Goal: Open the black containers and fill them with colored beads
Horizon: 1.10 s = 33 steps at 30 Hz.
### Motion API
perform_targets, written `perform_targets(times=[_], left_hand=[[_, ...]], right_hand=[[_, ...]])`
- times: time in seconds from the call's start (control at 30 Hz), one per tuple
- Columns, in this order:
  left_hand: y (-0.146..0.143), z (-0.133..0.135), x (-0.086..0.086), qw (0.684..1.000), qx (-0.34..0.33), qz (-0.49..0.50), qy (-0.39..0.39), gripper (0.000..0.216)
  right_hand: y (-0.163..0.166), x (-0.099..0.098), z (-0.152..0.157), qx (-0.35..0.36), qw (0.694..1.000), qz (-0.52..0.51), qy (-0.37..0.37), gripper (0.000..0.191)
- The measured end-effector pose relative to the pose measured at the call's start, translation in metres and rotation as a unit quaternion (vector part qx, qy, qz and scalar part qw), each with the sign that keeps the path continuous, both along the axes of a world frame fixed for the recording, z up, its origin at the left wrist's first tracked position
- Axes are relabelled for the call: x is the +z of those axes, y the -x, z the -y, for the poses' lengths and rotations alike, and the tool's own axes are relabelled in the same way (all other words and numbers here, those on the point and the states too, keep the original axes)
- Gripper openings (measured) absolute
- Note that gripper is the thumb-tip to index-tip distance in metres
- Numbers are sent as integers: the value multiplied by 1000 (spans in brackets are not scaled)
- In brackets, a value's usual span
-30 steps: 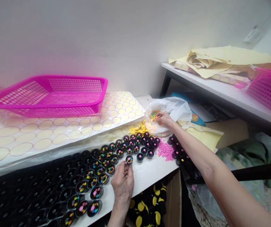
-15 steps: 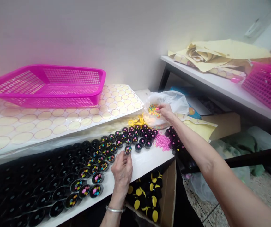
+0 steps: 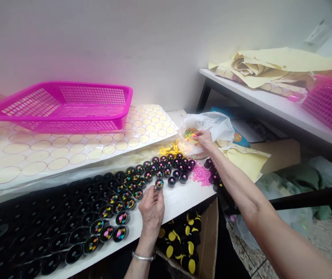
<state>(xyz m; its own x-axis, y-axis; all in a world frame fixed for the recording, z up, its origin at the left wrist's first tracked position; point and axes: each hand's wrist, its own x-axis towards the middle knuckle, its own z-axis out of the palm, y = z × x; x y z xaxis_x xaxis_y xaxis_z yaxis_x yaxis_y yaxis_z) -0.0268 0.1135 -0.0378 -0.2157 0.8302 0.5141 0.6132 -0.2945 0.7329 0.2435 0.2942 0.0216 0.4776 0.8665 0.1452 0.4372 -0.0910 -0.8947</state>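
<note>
holding a small round black cup (image 3: 159,184), speckled inside with bright pellets, in the left hand (image 3: 152,208), between the cups with mixed colours (image 3: 121,233) on one side and the cups with pink centres (image 3: 183,177) on the other; cannot tell whether resting on or raised off the smooth white tabletop (image 3: 179,203). gripping it lightly at the tips of thumb and forefinger, other fingers curled under, back of the hand upward, a polished silver bangle (image 3: 142,257) at the wrist. stretching the right arm long and diagonally forward, with the right hand (image 3: 205,139) at the mouth of a crinkled, translucent white bag (image 3: 218,126), fingers bent down toward tiny multicoloured pellets (image 3: 190,135); cannot tell of anything pinched there. just in front of the bag, a loose, grainy spread of pink pellets (image 3: 201,174); beside it, glossy yellow ring-like pieces (image 3: 168,150). to the left, tight rows of dark, hollow cups (image 3: 67,223); behind them, a shiny sheet printed with cream ovals (image 3: 142,137), under a lattice-walled magenta basket (image 3: 90,124). below the table edge, a cardboard box (image 3: 210,240) full of black-and-yellow pieces (image 3: 190,248).
</note>
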Motion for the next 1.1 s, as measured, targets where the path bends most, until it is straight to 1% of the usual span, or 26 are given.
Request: perform_targets(times=[0.1, 0.27, 0.4, 0.47, 0.53, 0.63, 0.7, 0.77, 0.83, 0.93, 0.97, 1.03, 1.1], left_hand=[[1, 0, -1, 1000, -5, 5, 2, 21], [2, -1, -5, 1000, -10, 9, 11, 20], [2, -2, -8, 1000, -4, 1, 10, 20], [1, -3, -8, 1000, 0, 0, 15, 20], [0, -2, -6, 1000, 1, 5, 21, 20], [-1, 0, -2, 1000, -4, 14, 26, 20], [-2, 0, 0, 999, -4, 11, 29, 19], [-2, 1, 0, 1000, -1, 2, 27, 18], [-2, 1, 1, 1000, -3, 0, 24, 19], [-3, 2, 2, 999, -3, 11, 30, 17], [-3, 2, 2, 999, -4, 16, 34, 16], [-3, 2, 2, 999, -9, 20, 40, 16], [-3, 2, 1, 999, -12, 16, 43, 16]], right_hand=[[2, 5, 3, -10, 1000, -20, -13, 19], [12, 16, 14, 19, 998, -45, -33, 22], [20, 27, 30, 65, 988, -128, -58, 25], [23, 31, 46, 106, 976, -182, -57, 27], [28, 34, 68, 149, 961, -228, -42, 31], [36, 33, 107, 191, 947, -257, -8, 33], [42, 29, 131, 210, 947, -245, 15, 30], [46, 23, 151, 211, 950, -230, 31, 27], [50, 17, 164, 193, 955, -225, 31, 26], [52, 8, 174, 171, 966, -194, 11, 24], [53, 5, 175, 171, 972, -163, -1, 22], [54, -1, 176, 187, 980, -65, -25, 16], [55, -5, 176, 212, 975, 50, -42, 12]])
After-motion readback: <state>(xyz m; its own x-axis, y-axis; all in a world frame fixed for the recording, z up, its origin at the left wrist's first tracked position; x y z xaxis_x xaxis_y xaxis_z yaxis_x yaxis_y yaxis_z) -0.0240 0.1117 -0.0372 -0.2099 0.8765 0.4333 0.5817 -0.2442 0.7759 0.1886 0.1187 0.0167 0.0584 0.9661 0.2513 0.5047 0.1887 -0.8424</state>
